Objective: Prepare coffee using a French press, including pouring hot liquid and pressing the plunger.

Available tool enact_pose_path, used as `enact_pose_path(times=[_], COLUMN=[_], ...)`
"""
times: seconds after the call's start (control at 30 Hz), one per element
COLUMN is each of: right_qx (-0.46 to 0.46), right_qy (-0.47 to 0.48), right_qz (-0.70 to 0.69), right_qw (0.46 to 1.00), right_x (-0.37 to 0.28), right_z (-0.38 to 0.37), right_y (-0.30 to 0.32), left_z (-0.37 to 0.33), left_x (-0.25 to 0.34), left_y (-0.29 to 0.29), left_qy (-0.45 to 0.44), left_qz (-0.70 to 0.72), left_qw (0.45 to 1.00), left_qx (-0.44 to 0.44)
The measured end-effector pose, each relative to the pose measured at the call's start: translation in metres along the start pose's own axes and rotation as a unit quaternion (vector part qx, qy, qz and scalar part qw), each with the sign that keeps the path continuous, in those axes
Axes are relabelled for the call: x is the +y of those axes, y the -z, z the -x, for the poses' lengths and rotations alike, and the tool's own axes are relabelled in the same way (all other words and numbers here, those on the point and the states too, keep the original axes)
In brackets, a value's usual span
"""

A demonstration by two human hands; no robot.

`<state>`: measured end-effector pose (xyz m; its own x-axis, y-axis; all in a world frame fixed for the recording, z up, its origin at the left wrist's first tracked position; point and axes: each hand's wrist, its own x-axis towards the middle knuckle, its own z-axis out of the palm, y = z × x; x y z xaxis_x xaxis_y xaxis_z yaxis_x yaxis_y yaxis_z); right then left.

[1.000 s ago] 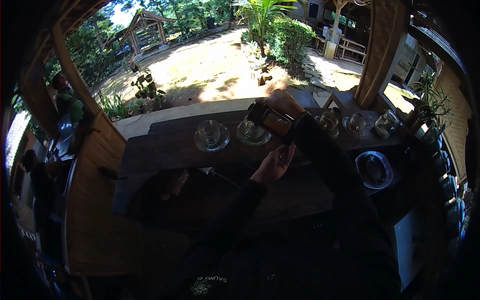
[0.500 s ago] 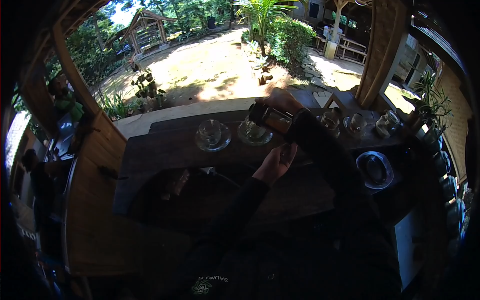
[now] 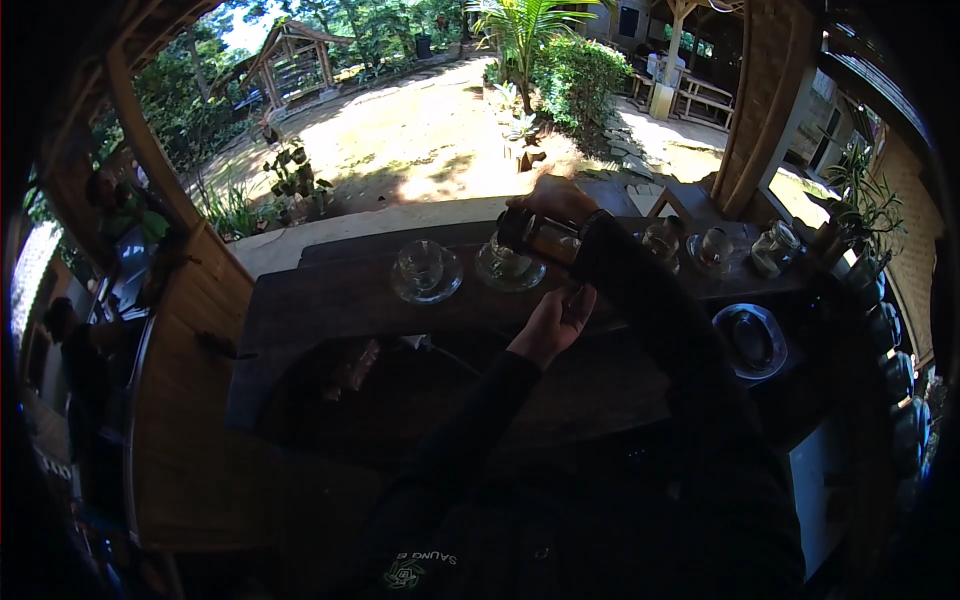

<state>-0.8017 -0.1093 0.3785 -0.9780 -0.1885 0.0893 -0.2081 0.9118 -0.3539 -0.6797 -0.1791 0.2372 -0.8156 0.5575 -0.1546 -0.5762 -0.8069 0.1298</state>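
My right hand [image 3: 563,200] is closed on a French press [image 3: 553,241], a glass pot with a dark lid and brownish liquid inside. The pot lies tilted to the left, its lid end over a glass cup [image 3: 503,262] on a clear saucer. Below the pot's lower end, my left hand [image 3: 552,325] is turned palm up with its fingers apart. My right sleeve partly covers that spot, so I cannot tell whether the fingers touch the pot. A second glass cup [image 3: 420,265] stands on its own saucer [image 3: 432,291] to the left.
Further right on the dark wooden table [image 3: 300,300] are glass cups [image 3: 661,240] and a glass jar [image 3: 775,248]. A clear dish [image 3: 750,341] lies nearer. A crumpled packet [image 3: 357,365] sits near the front left. Other people [image 3: 90,350] are beyond the wooden partition [image 3: 195,400].
My hands and the tilted French press have hardly moved. The person at the far left has shifted slightly.
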Motion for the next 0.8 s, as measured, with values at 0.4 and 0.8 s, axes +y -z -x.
enact_pose_path(times=[0.4,0.8], right_qx=[-0.018,-0.011], right_qy=[-0.014,0.066], right_qz=[0.008,0.033], right_qw=[1.0,0.997], right_x=[0.001,-0.017], right_z=[-0.009,0.003], right_y=[-0.001,0.006], left_z=[-0.007,-0.006], left_x=[0.001,0.008], left_y=[0.0,-0.001], left_qy=[0.012,0.018], left_qz=[-0.045,-0.032], left_qw=[0.999,0.999], left_qx=[0.012,0.008])
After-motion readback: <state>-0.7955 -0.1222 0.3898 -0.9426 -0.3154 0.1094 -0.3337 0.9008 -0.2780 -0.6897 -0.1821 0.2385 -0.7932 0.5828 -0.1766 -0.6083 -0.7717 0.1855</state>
